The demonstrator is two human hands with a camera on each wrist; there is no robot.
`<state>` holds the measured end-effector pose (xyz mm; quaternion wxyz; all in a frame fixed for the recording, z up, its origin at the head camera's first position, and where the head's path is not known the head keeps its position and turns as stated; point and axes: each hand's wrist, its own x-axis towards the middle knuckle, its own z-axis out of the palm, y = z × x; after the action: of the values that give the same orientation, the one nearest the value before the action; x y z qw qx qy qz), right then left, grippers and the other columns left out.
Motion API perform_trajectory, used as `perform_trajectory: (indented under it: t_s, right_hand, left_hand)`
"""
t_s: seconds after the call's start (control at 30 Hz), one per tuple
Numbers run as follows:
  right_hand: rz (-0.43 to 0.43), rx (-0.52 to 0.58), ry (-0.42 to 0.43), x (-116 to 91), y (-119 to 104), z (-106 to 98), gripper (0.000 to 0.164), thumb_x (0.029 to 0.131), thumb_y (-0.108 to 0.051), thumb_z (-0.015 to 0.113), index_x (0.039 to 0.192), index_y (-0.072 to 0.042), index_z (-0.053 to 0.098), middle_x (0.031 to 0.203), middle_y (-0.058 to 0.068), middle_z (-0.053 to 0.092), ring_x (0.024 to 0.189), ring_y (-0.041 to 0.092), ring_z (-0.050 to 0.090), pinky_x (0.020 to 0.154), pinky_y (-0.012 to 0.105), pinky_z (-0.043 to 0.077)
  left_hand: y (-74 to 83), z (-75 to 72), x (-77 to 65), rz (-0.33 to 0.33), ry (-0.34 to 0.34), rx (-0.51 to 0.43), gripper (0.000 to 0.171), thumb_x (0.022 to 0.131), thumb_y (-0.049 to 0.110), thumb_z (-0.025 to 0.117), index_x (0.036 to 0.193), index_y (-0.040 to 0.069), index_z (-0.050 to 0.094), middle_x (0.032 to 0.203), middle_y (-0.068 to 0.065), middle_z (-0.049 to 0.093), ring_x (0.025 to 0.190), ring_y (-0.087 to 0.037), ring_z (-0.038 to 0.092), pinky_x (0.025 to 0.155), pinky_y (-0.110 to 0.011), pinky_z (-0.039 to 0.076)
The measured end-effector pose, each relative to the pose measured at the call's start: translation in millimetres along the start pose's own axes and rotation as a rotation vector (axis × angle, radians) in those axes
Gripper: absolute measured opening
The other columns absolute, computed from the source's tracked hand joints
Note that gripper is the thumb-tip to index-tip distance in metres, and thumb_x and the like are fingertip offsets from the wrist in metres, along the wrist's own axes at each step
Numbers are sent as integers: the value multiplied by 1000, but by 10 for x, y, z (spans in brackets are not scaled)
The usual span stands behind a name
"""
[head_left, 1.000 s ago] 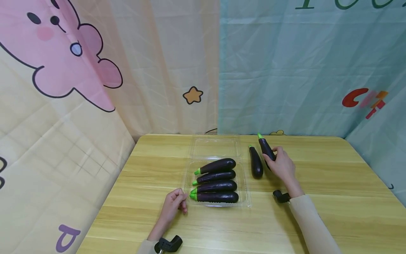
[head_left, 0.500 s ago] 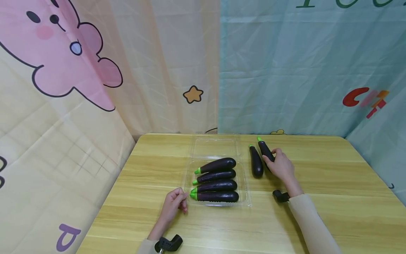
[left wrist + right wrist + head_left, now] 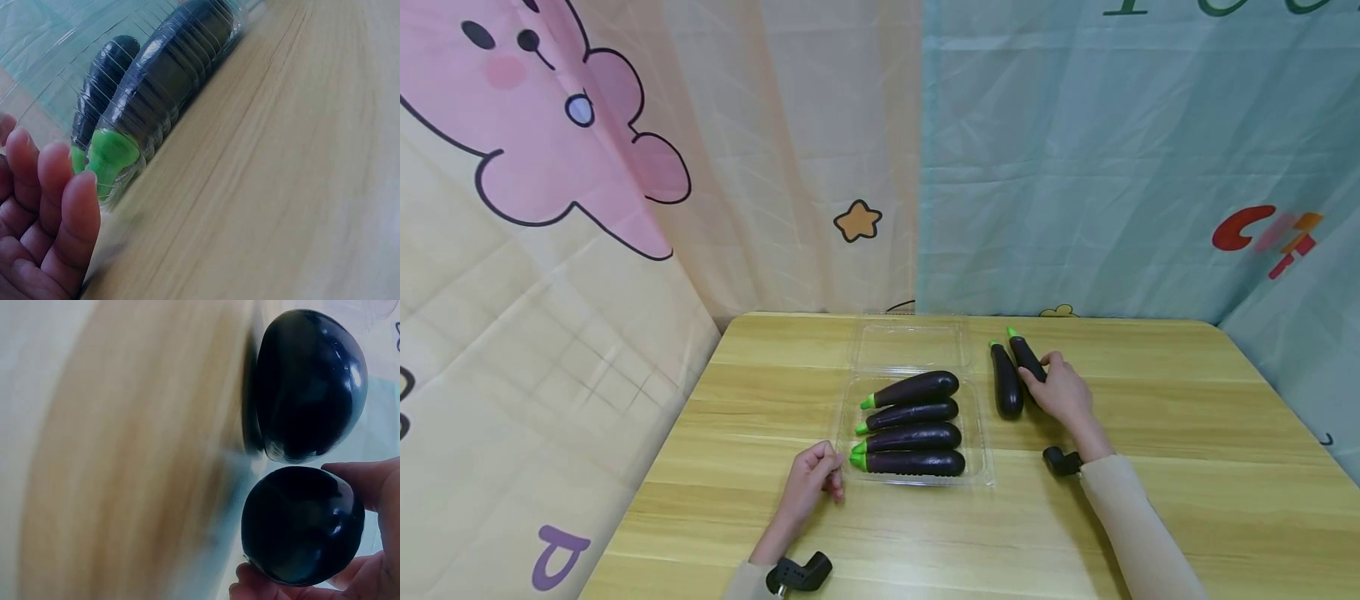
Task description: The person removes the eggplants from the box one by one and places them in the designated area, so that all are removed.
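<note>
My right hand (image 3: 1063, 392) grips a dark purple eggplant (image 3: 1027, 356) near its thick end, its green stem pointing to the back. In the right wrist view, thumb and fingers lie on either side of that eggplant (image 3: 303, 525). Just left of it a second eggplant (image 3: 1007, 382) lies on the table. A clear plastic container (image 3: 977, 454) holds several eggplants lying crosswise, green stems to the left. By the container's front left side is my left hand (image 3: 811, 479), fingers loosely curled. In the left wrist view, its fingertips (image 3: 80, 200) are close to the container's corner; contact is unclear.
The container's hinged clear lid (image 3: 910, 346) lies open toward the back of the wooden table (image 3: 1187, 417). Printed curtains (image 3: 1075, 167) hang behind the table's back edge. A black wrist camera (image 3: 801, 573) sits on the left wrist, another (image 3: 1062, 462) on the right.
The right hand has lowered its eggplant slightly toward the front, beside the loose one. My left hand and the eggplants in the container stay put.
</note>
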<state>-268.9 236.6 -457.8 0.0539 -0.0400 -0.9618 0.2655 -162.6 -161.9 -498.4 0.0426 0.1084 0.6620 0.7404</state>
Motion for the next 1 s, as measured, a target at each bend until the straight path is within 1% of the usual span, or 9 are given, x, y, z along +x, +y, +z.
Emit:
perform_trajectory:
  t_s: [0.27,0.8,1.0]
  right_hand:
    - [-2,-4,-34,11,12,11,58,96,-43,49,123,8,40,100,30,54,81,39,55,64,48,44]
    - [-11,0,-50,-5,6,5,63,96,-44,48,126,11,40,105,33,53,87,43,56,69,51,45]
    - [-12,5,-50,-13,0,-1,67,97,-49,43,126,12,41,108,34,53,91,45,55,71,53,45]
  left_hand:
    - [8,1,1,-4,1,-1,33,95,4,50,72,-13,33,57,-2,50,48,-12,51,46,-23,48]
    - [-5,-7,-3,-4,-4,11,34,95,6,50,72,-12,34,58,-2,50,48,-12,51,46,-24,48]
    - [-6,-6,-3,-10,1,8,34,95,5,50,72,-12,33,57,-2,50,48,-12,51,46,-24,48]
